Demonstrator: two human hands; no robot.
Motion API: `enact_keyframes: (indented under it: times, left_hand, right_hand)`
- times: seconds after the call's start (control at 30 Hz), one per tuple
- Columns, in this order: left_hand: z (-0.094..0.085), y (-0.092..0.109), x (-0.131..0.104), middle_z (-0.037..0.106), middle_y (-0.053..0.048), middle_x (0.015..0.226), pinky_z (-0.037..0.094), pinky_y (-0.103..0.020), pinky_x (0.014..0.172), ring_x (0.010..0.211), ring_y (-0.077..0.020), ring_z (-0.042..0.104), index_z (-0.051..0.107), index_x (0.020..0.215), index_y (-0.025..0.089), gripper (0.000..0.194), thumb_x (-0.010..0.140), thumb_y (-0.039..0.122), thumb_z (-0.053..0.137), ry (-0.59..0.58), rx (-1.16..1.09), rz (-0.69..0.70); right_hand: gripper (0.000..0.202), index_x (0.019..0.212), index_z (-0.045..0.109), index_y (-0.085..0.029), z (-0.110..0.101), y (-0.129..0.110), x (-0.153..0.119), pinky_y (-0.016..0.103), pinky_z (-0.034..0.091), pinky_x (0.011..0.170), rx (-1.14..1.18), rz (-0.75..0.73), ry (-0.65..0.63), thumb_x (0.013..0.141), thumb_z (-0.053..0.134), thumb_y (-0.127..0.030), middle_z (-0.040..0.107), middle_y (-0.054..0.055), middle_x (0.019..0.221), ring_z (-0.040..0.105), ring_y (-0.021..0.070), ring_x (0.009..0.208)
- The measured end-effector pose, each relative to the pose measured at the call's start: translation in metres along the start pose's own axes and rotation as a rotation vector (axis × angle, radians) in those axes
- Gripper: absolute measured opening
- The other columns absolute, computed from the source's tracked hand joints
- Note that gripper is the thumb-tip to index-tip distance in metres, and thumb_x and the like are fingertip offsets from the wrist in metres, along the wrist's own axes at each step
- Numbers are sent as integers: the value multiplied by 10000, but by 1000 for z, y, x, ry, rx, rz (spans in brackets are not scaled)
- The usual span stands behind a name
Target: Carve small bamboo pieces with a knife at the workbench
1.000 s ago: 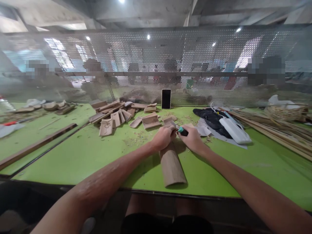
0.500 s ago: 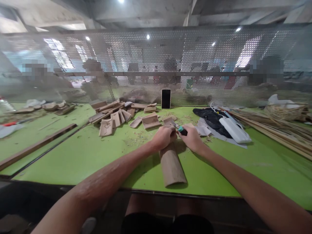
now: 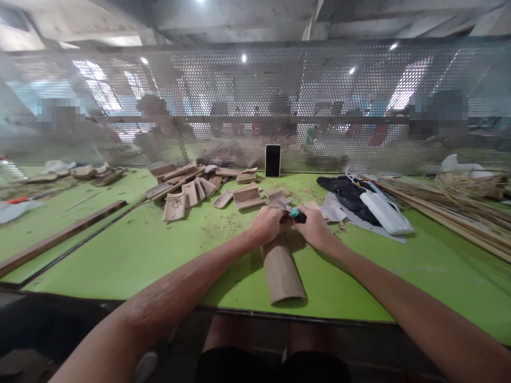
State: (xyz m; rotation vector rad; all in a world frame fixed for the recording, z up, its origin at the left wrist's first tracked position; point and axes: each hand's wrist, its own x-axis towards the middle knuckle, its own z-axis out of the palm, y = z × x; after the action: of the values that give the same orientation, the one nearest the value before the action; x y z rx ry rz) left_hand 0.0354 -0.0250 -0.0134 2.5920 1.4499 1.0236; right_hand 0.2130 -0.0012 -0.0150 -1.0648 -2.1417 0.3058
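A half-round length of bamboo (image 3: 283, 271) lies on the green table, rounded side up, its near end close to the front edge. My left hand (image 3: 268, 224) is closed at its far end, fingers curled over and partly hidden from me. Beside it, my right hand (image 3: 315, 227) grips a carving knife (image 3: 296, 214) by its teal-and-black handle. The metal blade sticks out up and to the left, just above my left fingers. The two hands are almost touching. Exactly where the bamboo ends beneath my hands cannot be seen.
Cut bamboo pieces (image 3: 191, 192) are heaped behind my left hand, with shavings (image 3: 227, 227) around. A phone (image 3: 273, 160) stands against the perforated screen (image 3: 239, 85). To the right lie a black cloth (image 3: 347, 197), a white power bank-like block (image 3: 385, 213) and long bamboo strips (image 3: 451, 218). People sit beyond.
The knife blade has turned slightly upward, so more of it shows above my left fingers. Both hands stay at the bamboo's far end; the bamboo has hardly moved.
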Motion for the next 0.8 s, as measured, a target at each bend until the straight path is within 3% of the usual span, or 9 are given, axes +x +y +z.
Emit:
enact_keyframes:
  times: [0.2, 0.33, 0.53, 0.7, 0.8]
  left_hand:
    - [0, 0, 0, 667, -48, 725, 411, -250, 635, 636, -140, 529, 659, 714, 141, 112, 813, 149, 607, 19, -31, -51]
    - [0, 1, 0, 668, -30, 726, 414, -247, 647, 651, -139, 536, 651, 732, 157, 101, 820, 154, 602, 87, -72, -122]
    - [-2, 6, 1, 686, -36, 749, 425, -262, 640, 671, -160, 573, 649, 791, 174, 71, 836, 184, 594, 67, -50, -227]
    - [0, 6, 1, 709, -26, 805, 438, -253, 642, 698, -158, 603, 657, 939, 183, 99, 880, 221, 587, 47, -114, -195]
    - [-1, 7, 0, 705, -25, 795, 436, -248, 651, 693, -152, 596, 669, 900, 185, 102, 889, 192, 568, 46, -87, -160]
  right_hand:
    - [60, 779, 624, -194, -1, -5, 1, 301, 396, 636, 1, 26, -10, 743, 577, -202, 636, 36, 693, 571, 203, 676]
    - [86, 737, 611, -195, -5, -6, 2, 294, 378, 601, -16, 37, 32, 784, 581, -261, 628, 41, 671, 549, 193, 642]
    - [198, 691, 576, -203, -12, -6, 3, 299, 388, 605, 28, 27, 113, 832, 573, -343, 614, 38, 652, 543, 190, 632]
    - [178, 720, 614, -195, -12, -8, 2, 293, 403, 602, 76, 12, 88, 828, 586, -334, 638, 39, 669, 550, 188, 641]
    - [163, 760, 640, -191, -11, -9, 2, 292, 411, 615, 85, -4, 62, 829, 589, -329, 643, 38, 689, 558, 189, 666]
